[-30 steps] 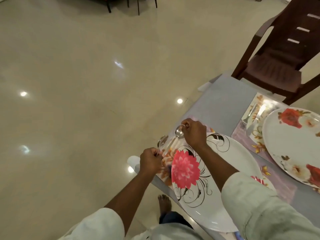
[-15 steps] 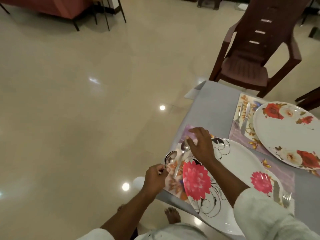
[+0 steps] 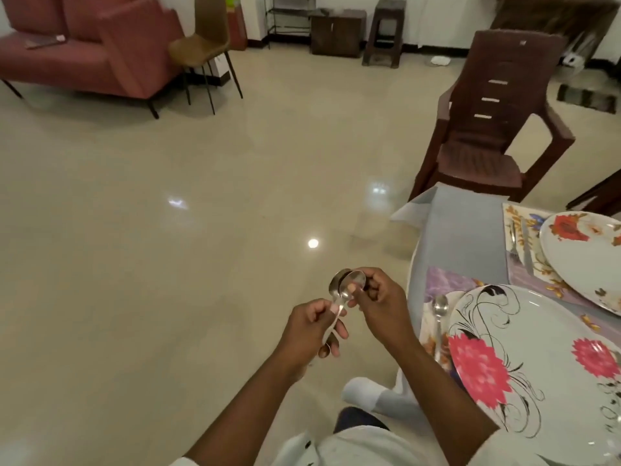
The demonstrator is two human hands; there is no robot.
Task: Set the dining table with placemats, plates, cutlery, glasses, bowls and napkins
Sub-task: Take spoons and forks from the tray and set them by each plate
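Since the earlier frame, both hands have been drawn off the worktop [image 3: 467, 230] and are now held over the floor [image 3: 168, 264], at about 9 o'clock from the near plate [image 3: 537, 331]. One spoon [image 3: 439, 309] has been left lying on the near placemat [image 3: 443, 284], just beside the plate's rim at its 9 o'clock side, bowl end pointing to 12 o'clock.

Spoons [image 3: 347, 284] are held between the two hands, their bowls stacked together; how many there are cannot be told. The handles are gripped by the curled fingers of the left hand [image 3: 311, 334], and the bowls are pinched by the thumb and fingers of the right hand [image 3: 379, 301].

At 1 o'clock from the near plate, a second flowered plate [image 3: 584, 257] is seen on its own placemat [image 3: 519, 237], with cutlery [image 3: 521, 243] laid at its 9 o'clock side. A brown plastic chair [image 3: 487, 146] stands at 12 o'clock beyond the worktop's end.
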